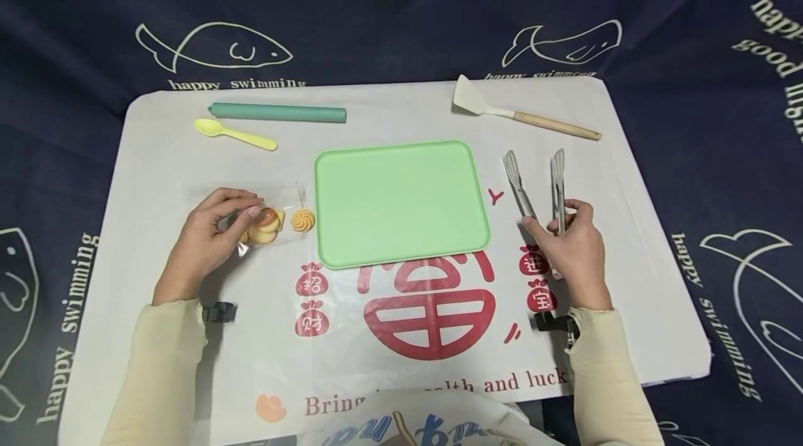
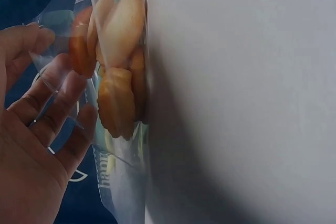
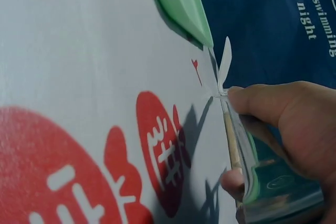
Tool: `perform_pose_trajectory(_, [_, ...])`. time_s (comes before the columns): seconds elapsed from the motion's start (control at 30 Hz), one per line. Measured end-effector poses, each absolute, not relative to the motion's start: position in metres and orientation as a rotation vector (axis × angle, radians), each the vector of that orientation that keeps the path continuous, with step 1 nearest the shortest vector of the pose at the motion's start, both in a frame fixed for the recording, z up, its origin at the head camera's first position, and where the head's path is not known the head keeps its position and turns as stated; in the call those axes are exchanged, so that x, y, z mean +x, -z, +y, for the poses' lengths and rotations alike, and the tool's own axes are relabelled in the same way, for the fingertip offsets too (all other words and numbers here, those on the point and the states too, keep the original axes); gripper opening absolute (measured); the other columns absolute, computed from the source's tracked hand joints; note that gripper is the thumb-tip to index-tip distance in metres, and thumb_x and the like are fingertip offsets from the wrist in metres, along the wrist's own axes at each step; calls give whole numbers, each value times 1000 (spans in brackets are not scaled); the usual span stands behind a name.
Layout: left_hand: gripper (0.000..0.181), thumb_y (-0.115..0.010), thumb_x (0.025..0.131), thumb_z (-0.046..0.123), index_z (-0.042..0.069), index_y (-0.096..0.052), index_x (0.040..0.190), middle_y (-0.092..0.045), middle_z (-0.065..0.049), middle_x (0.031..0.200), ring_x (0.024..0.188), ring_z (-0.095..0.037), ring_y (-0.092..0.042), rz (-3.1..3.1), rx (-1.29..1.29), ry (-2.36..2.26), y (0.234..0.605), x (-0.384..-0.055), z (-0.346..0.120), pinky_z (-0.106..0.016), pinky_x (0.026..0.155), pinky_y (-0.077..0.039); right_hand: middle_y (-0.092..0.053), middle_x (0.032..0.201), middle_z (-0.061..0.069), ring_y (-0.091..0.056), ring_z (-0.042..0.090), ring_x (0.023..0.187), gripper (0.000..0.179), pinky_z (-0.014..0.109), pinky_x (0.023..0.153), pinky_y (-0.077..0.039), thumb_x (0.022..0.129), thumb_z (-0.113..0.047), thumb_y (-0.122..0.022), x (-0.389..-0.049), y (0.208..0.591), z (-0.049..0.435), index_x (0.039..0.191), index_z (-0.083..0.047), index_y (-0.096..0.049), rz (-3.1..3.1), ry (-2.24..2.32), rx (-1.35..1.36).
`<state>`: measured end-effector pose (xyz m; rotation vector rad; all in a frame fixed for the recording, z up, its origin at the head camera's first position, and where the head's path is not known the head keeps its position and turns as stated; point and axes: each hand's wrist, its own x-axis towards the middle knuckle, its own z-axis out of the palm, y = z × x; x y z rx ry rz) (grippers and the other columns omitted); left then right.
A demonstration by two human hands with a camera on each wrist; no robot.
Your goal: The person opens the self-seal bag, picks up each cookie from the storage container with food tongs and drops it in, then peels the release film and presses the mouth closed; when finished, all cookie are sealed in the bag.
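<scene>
My left hand (image 1: pixel 216 233) is at a clear plastic bag (image 2: pixel 126 182) holding several small pastries (image 1: pixel 266 226). In the left wrist view its fingers are loosely bent and spread against the film, with a gap between thumb and fingertips. A swirled cookie (image 1: pixel 302 220) lies at the bag's right end; whether it is inside is unclear. On the right, my right hand (image 1: pixel 574 247) holds metal tongs (image 1: pixel 558 181), thumb on one arm and fingers on the other. The tongs' arms stand apart, tips pointing away from me. Between the hands lies a light green tray (image 1: pixel 401 202).
Behind the left hand lie a yellow spoon (image 1: pixel 235 134) and a teal stick-shaped thing (image 1: pixel 276 112). A white spatula (image 1: pixel 527 115) with a wooden handle lies at the back right. The white tabletop (image 1: pixel 263 348) bears red prints, and dark blue cloth (image 1: pixel 401 28) hangs behind it.
</scene>
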<state>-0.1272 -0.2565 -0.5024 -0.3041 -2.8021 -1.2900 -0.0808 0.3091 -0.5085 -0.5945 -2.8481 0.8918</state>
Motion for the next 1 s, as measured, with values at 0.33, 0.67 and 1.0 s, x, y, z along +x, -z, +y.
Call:
perform_pose_trajectory(0.33, [23,-67,101,21,4,-76,115,-63,-1,121,121,-24,-55,-2800,-322,1277,505,-127,-259,-42,103,-42,-54,109,22,-54,35,88,89,43,62,-41,84,-53,-79,-79,516,315,141,5,-45,-2872,-793,-586])
perform_pose_trajectory(0.67, [21,-69,100,17,5,-76,116,-63,-3,121,122,-25,-54,-2806,-306,1289,503,-127,-258,-43,103,-41,-55,104,18,-55,32,82,91,42,58,-41,81,-60,-78,-78,519,311,139,3,-46,-2872,-773,-614])
perform_pose_trajectory(1.0, [24,-67,101,21,4,-75,116,-63,-1,120,121,-24,-54,-2820,-289,1267,504,-127,-258,-43,103,-42,-52,110,24,-53,38,93,100,47,65,-44,78,-59,-82,-81,520,305,142,6,-42,-2866,-787,-570])
